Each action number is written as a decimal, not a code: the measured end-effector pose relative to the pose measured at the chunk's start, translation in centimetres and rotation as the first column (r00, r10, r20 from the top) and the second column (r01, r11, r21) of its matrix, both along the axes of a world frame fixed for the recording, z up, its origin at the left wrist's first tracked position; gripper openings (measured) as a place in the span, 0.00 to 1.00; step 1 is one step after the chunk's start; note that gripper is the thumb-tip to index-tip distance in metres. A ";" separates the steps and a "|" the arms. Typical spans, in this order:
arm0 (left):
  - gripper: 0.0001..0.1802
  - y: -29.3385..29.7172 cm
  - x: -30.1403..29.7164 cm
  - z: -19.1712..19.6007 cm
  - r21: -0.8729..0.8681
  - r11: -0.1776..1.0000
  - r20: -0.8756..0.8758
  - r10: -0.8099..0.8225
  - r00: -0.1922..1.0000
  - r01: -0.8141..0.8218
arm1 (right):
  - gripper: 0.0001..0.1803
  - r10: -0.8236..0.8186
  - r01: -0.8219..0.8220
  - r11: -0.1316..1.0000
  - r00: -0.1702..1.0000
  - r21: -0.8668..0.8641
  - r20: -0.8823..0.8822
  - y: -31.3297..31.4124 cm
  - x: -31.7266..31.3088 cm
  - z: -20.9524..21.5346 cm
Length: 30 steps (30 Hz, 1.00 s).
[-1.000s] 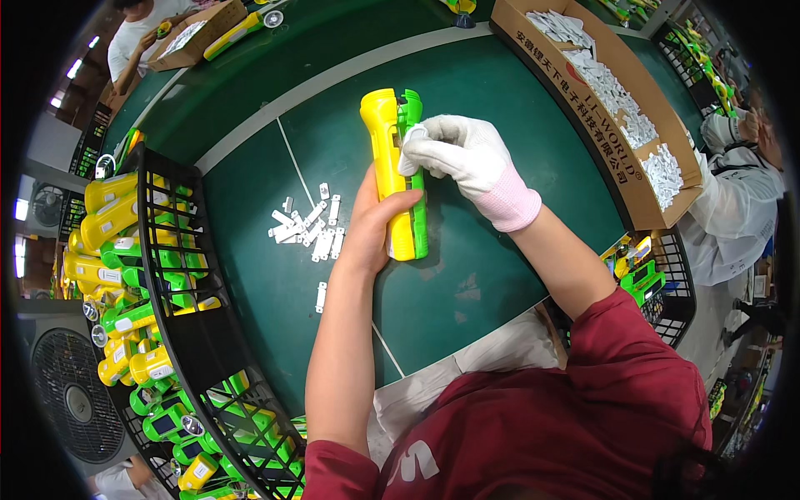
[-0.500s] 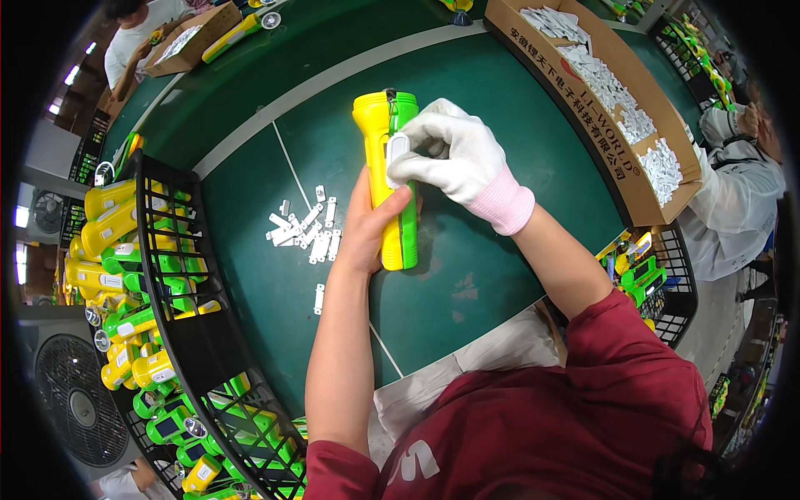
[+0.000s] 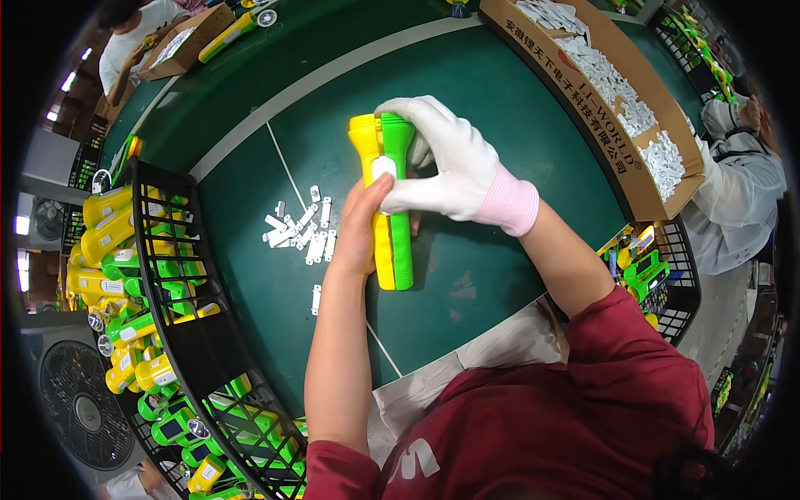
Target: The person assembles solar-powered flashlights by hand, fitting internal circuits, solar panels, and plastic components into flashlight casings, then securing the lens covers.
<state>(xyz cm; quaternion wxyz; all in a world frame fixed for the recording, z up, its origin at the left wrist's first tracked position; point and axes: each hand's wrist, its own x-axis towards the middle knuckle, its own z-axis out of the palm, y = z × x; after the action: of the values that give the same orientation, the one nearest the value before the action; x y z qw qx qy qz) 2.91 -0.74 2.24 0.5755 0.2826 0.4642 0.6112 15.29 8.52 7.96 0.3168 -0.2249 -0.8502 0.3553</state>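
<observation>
Yellow-and-green plastic torch point(image 3: 392, 208), judged rigid, light and slick, lies on the green surface point(image 3: 517, 125); our bare left hand point(image 3: 362, 225) clasps its side, gloved right hand point(image 3: 442, 167) grips its head, the best hold.

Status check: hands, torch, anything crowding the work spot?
Left hand bare, gripping yellow-green torch. Gloved right hand clamped over its head end. Small white parts lie loose just left, clear of it.
</observation>
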 end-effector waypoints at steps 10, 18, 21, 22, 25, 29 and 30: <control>0.29 -0.4 0.3 0.3 0.102 0.979 -0.018 -0.177 0.984 0.178 | 0.13 0.027 -0.154 0.844 0.969 -0.513 -0.247 0.5 0.3 0.0; 0.28 -0.2 0.2 0.0 0.070 0.979 0.135 -0.198 0.971 0.190 | 0.19 -0.018 0.016 0.988 1.000 -0.152 -0.010 0.7 0.3 0.3; 0.29 0.5 0.0 -0.5 0.153 0.988 0.262 -0.047 0.964 0.007 | 0.21 -0.091 0.042 0.972 0.975 -0.233 -0.204 0.5 -0.2 -1.1; 0.30 0.8 -0.2 -0.6 0.212 0.975 0.293 -0.005 0.956 -0.060 | 0.20 -0.098 0.010 0.947 0.960 -0.320 -0.262 0.4 -0.2 -0.7; 0.28 0.3 -0.7 -0.1 0.117 0.978 0.330 0.126 0.936 -0.173 | 0.12 -0.321 0.335 0.896 0.942 0.293 -0.094 2.8 1.2 -0.4; 0.25 0.0 -1.8 -0.4 0.207 0.965 0.524 0.028 0.851 -0.159 | 0.11 -0.418 0.352 0.863 0.900 0.361 0.123 6.2 6.8 2.6; 0.25 0.0 -2.0 -0.7 0.211 0.965 0.529 0.023 0.848 -0.158 | 0.11 -0.481 0.417 0.867 0.843 0.272 0.241 6.9 8.3 4.1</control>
<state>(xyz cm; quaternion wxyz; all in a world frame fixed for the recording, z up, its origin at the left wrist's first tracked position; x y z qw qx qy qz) 0.96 -0.75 1.54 0.6105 0.1532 0.2237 0.7442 23.63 15.42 12.10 0.2801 -0.4355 -0.8438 0.1411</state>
